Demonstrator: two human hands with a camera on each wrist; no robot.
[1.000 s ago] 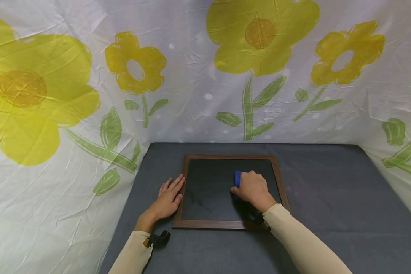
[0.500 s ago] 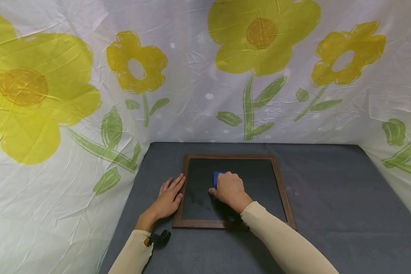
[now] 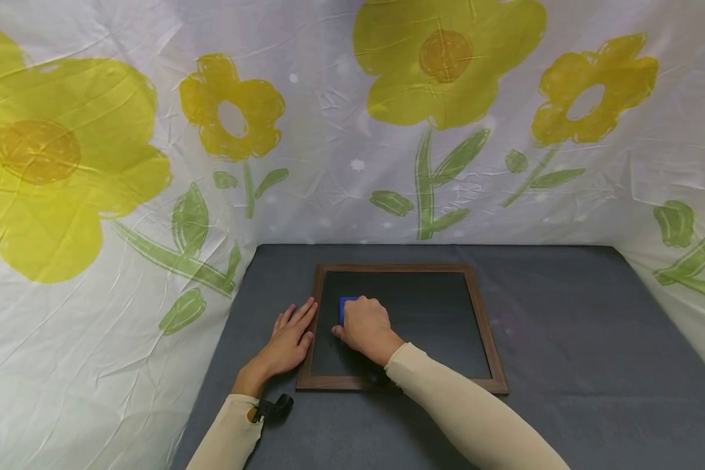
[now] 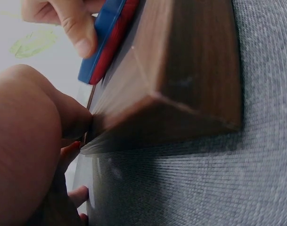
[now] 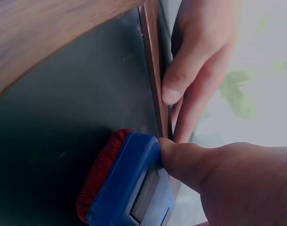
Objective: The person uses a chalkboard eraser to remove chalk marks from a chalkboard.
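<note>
A wood-framed chalkboard (image 3: pixel 429 320) lies on a dark grey table. My right hand (image 3: pixel 367 328) grips a blue chalkboard eraser (image 5: pixel 129 174) near the board's left side. The eraser's red ribbed pad (image 5: pixel 100 179) faces the black surface, and my thumb lies along its blue body. In the head view most of the eraser is hidden under the hand. My left hand (image 3: pixel 284 343) lies with fingers spread beside the left side of the frame, its fingertips and thumb at the frame's outer edge. In the left wrist view the eraser's end shows just past the frame's corner.
The dark table (image 3: pixel 564 326) extends on all sides of the board. A white cloth (image 3: pixel 323 130) printed with yellow flowers hangs behind and along both sides. A black strap device (image 3: pixel 275 409) sits at the left wrist.
My right hand has moved the eraser leftward across the board, from right of the middle to near the left frame. Faint smudges at the lower left no longer show. The left hand stays put.
</note>
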